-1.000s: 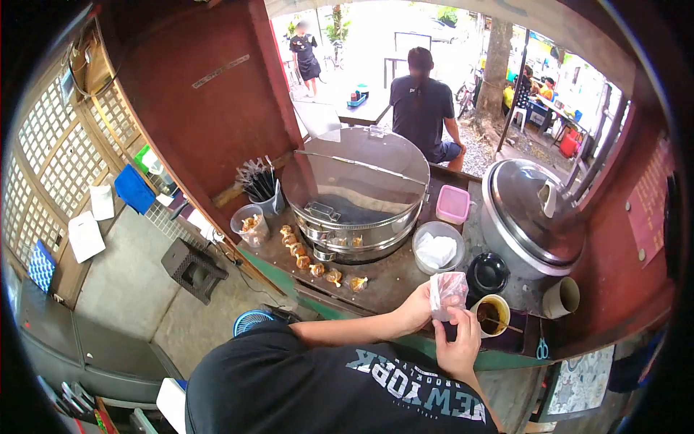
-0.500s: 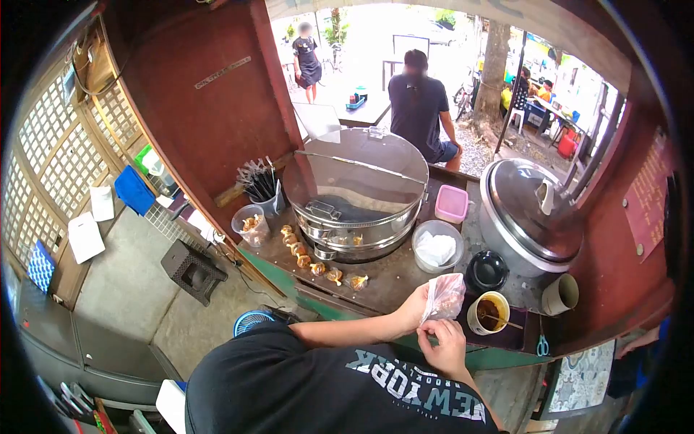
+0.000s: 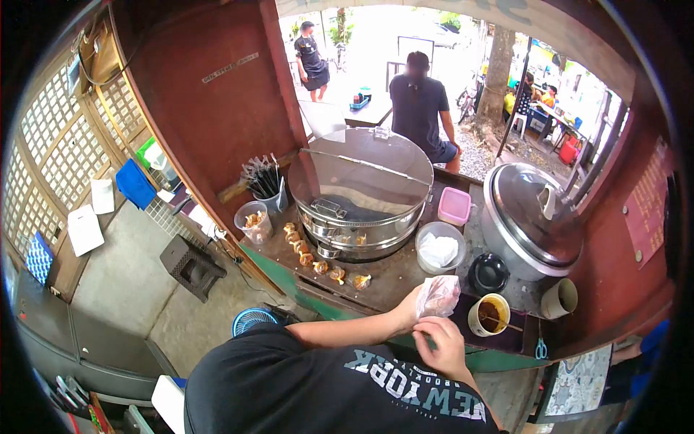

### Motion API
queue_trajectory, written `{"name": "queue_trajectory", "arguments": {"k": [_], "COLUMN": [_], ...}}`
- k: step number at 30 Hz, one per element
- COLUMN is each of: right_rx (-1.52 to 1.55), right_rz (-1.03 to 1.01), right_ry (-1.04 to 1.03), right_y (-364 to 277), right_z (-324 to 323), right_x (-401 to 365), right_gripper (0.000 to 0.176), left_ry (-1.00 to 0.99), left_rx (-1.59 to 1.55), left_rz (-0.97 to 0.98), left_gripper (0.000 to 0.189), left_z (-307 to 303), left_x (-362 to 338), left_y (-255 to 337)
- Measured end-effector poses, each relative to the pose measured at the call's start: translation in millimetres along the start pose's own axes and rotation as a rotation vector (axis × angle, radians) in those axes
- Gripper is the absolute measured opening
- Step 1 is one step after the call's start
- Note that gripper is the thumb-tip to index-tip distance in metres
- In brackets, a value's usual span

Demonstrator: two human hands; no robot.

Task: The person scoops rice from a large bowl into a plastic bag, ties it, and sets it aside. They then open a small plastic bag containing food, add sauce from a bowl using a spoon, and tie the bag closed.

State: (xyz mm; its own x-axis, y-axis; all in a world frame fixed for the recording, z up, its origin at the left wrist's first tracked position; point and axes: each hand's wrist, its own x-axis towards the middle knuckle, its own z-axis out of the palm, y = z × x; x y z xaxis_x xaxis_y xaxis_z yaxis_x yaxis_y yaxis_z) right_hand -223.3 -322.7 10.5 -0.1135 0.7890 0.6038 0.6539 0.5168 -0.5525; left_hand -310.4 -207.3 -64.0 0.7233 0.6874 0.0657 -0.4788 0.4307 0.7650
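Observation:
A clear plastic bag (image 3: 438, 295) with something pinkish inside is held by my left hand (image 3: 409, 311) above the counter's front edge. My right hand (image 3: 439, 343) is just below the bag, its fingers bent together; what they pinch, if anything, is too small to make out. Right of the hands stands a tub of brown sauce (image 3: 489, 315) with a stick in it. Behind the bag is a clear tub with white plastic (image 3: 438, 249). Several small knotted bags of sauce (image 3: 320, 267) lie in a row at the left of the counter.
A large round steamer (image 3: 360, 195) stands mid-counter, a lidded pot (image 3: 533, 217) at the right. Black bowls (image 3: 489, 272), a pink box (image 3: 454, 205), a cup (image 3: 559, 299) and blue scissors (image 3: 541, 348) are nearby. A person (image 3: 421, 108) sits beyond the counter.
The view has shifted slightly. My right hand's fingers have moved a little at the bag's lower end. The standing person outside has turned.

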Motion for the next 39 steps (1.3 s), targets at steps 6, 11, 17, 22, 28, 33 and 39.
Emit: {"name": "queue_trajectory", "arguments": {"k": [6, 11, 17, 22, 28, 33, 39], "right_rx": [-0.174, -0.344, -0.368, -0.267, -0.217, -0.039, 0.450], "right_rz": [0.237, 0.184, 0.173, 0.309, 0.413, 0.718, 1.018], "right_ry": [0.215, -0.112, -0.190, -0.115, 0.522, 1.009, 0.784], "right_y": [11.6, 20.2, 32.8, 35.1, 32.8, 94.2, 137.5], "right_z": [-24.3, -27.2, -23.3, -27.1, -71.5, -79.7, -80.2], "right_x": [6.6, 1.0, -11.7, -26.2, -49.6, -113.0, -120.9], "right_gripper": [0.010, 0.011, 0.010, 0.017, 0.025, 0.043, 0.042], "left_ry": [-0.200, -0.254, -0.238, -0.259, -0.240, -0.090, -0.134], "left_rx": [-0.057, 0.159, 0.041, 0.034, -0.381, -0.601, -0.586], "left_rz": [-0.117, -0.134, -0.248, -0.232, -0.347, -0.533, -0.479], "left_gripper": [0.055, 0.052, 0.057, 0.052, 0.041, 0.017, 0.023], "left_z": [5.0, 4.1, 5.8, 3.5, -9.9, -30.3, -28.5], "left_x": [-8.9, -9.6, -10.4, 6.1, 24.0, 40.1, 40.0], "left_y": [9.0, -0.3, -5.5, -20.1, -24.0, -42.5, -56.6]}}
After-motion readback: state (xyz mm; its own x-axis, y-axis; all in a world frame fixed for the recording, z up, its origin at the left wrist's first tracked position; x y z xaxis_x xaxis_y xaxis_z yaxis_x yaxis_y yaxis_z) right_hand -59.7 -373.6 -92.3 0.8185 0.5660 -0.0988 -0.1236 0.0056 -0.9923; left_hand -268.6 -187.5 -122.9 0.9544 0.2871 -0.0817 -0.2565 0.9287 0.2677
